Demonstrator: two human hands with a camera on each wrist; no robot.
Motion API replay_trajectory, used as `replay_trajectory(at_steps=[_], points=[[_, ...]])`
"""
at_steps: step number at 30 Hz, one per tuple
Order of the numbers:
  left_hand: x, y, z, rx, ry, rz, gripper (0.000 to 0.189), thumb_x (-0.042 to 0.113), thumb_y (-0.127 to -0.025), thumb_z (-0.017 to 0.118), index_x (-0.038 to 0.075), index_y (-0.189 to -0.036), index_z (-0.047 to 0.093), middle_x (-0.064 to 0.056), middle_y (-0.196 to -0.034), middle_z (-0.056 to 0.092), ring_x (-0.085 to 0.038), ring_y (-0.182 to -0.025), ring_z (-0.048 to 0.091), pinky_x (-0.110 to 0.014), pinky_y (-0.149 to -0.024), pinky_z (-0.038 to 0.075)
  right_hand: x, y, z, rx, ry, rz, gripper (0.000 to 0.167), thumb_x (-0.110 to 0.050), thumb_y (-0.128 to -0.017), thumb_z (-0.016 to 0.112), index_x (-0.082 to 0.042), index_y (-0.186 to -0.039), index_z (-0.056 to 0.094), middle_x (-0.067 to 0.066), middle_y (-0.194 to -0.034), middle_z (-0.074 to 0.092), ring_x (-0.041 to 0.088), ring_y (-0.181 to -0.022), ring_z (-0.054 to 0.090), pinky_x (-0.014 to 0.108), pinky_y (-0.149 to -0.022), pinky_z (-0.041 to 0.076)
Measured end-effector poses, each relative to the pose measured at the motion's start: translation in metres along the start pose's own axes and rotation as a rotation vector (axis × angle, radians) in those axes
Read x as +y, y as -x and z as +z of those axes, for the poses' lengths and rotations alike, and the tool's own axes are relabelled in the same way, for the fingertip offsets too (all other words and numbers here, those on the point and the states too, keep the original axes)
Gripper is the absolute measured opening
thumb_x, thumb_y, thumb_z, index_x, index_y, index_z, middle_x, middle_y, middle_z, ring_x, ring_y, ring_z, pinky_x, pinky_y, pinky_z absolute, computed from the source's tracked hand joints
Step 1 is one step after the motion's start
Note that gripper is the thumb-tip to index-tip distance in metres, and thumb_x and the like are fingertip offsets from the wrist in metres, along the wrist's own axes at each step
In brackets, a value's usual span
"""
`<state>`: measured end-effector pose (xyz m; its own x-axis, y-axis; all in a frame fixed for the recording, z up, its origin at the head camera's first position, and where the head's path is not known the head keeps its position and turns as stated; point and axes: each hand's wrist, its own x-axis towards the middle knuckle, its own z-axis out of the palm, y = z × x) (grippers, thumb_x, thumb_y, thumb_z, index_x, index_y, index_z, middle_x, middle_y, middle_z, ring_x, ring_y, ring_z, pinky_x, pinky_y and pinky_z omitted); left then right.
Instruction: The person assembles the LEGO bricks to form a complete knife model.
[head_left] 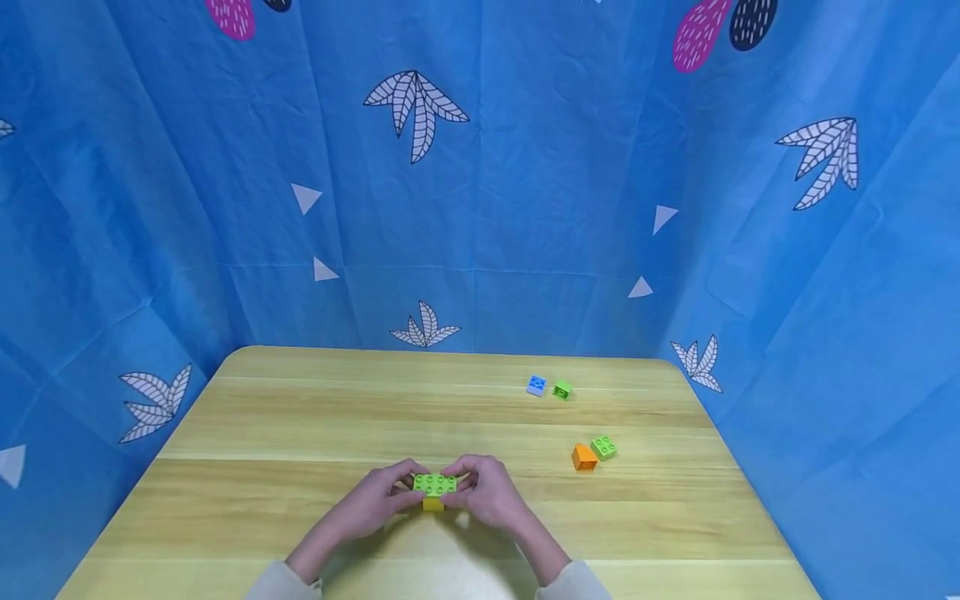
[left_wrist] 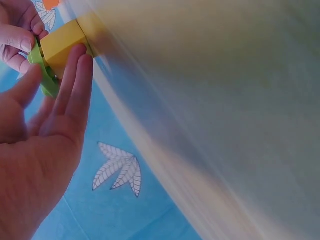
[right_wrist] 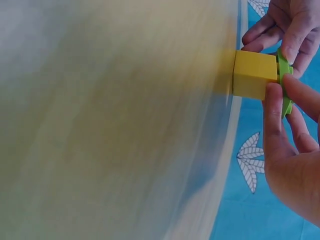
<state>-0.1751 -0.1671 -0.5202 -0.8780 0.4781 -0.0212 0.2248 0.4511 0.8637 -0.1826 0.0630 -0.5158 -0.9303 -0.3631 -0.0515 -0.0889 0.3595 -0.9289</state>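
A thin green toy brick with two rows of studs (head_left: 436,483) lies across a yellow block (head_left: 432,505) near the front of the table. From the left, my left hand (head_left: 375,500) pinches one end of the green brick between thumb and fingers. My right hand (head_left: 486,493) pinches the opposite end. In the right wrist view the yellow block (right_wrist: 255,74) stands on the tabletop, and a narrow gap with studs shows between it and the green brick (right_wrist: 284,80). Fingers of the left hand (left_wrist: 55,120) lie along the yellow block's side in the left wrist view.
Right of the hands, an orange block (head_left: 584,457) sits beside a green studded brick (head_left: 603,447). Farther back are a blue brick (head_left: 536,385) and a small green brick (head_left: 562,390). A blue patterned curtain (head_left: 480,208) surrounds the wooden table (head_left: 300,400) at the back and sides.
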Motion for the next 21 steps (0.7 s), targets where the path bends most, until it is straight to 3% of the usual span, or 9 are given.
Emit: replay_trajectory(at_steps=[13,21], points=[[0.0032,0.0000,-0.0028,-0.009,-0.007,-0.004,0.025,0.018,-0.100,0.068,0.009,-0.123,0.066,-0.010,-0.107,0.069,-0.022,-0.091,0.069,-0.034,-0.079,0.062,0.0016,-0.0021,-0.0025,-0.009,0.035,0.001,0.031,-0.003,-0.078,0.087,-0.008,-0.107,0.076,0.005,-0.100,0.072,0.015,-0.081,0.064,0.022,-0.067,0.056],[0.0045,-0.0023,-0.0043,-0.022,-0.024,-0.024,0.025,0.019,-0.100,0.068,0.006,-0.121,0.066,-0.009,-0.106,0.069,-0.022,-0.091,0.068,-0.028,-0.077,0.059,-0.0014,-0.0018,-0.0027,-0.015,0.043,0.000,0.030,-0.003,-0.079,0.086,-0.007,-0.108,0.076,0.006,-0.100,0.072,0.016,-0.082,0.064,0.024,-0.067,0.057]])
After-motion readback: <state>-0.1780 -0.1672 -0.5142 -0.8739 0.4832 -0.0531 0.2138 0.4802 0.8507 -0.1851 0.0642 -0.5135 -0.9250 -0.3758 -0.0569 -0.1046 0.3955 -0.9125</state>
